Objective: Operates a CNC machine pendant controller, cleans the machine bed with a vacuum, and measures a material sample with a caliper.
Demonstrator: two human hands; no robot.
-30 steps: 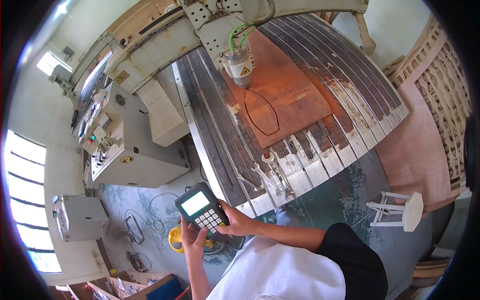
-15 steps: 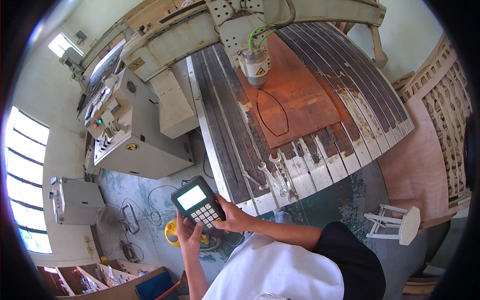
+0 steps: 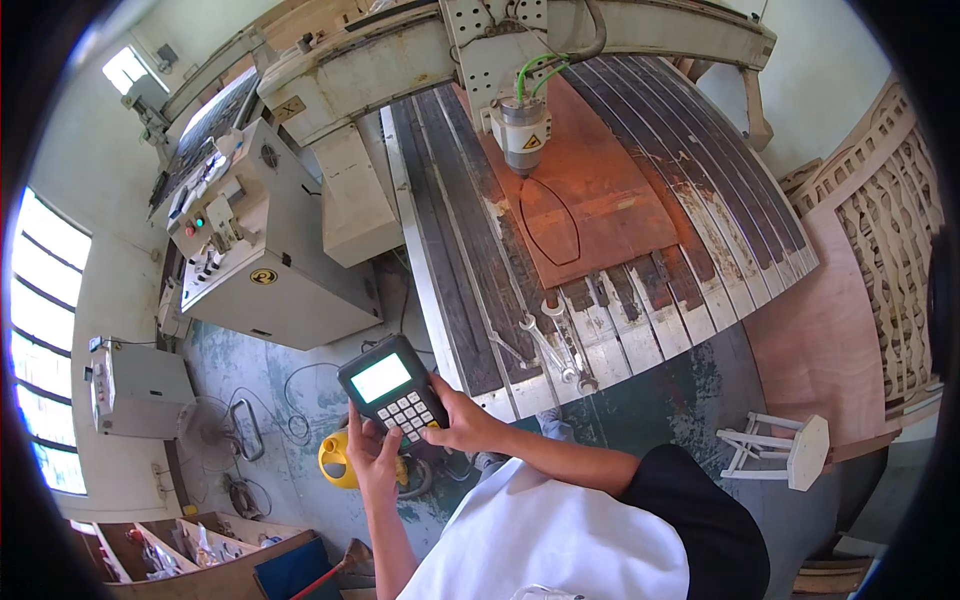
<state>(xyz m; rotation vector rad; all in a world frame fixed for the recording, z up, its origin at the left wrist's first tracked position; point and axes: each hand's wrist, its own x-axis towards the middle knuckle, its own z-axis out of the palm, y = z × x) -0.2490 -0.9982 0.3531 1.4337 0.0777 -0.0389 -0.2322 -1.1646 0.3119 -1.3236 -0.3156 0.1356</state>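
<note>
A black handheld controller (image 3: 374, 376) with a bright screen and pale keys is held in front of me, tilted. My left hand (image 3: 376, 462) grips its lower left edge, thumb at the bottom keys. Around its right side my right hand (image 3: 466, 420) is closed, the thumb by the lower right keys. Beyond them a machine spindle (image 3: 521, 130) with green tubes hangs from a gantry (image 3: 380, 83). Its tip is over a reddish-brown board (image 3: 610, 210), at the end of a dark, pointed leaf-shaped outline. Whether the tip touches the board I cannot tell.
Several wrenches (image 3: 548, 345) lie on the slotted machine bed (image 3: 640, 335) near its front edge. A grey control cabinet (image 3: 300, 300) stands left. A yellow rounded object (image 3: 334, 462) and cables are on the floor. At right are a white stool (image 3: 806, 452) and wooden lattice panels (image 3: 875, 200).
My view has turned slightly, so the whole scene shifts a little. Both hands keep their hold on the controller; my left thumb seems to sit slightly higher at the keys.
</note>
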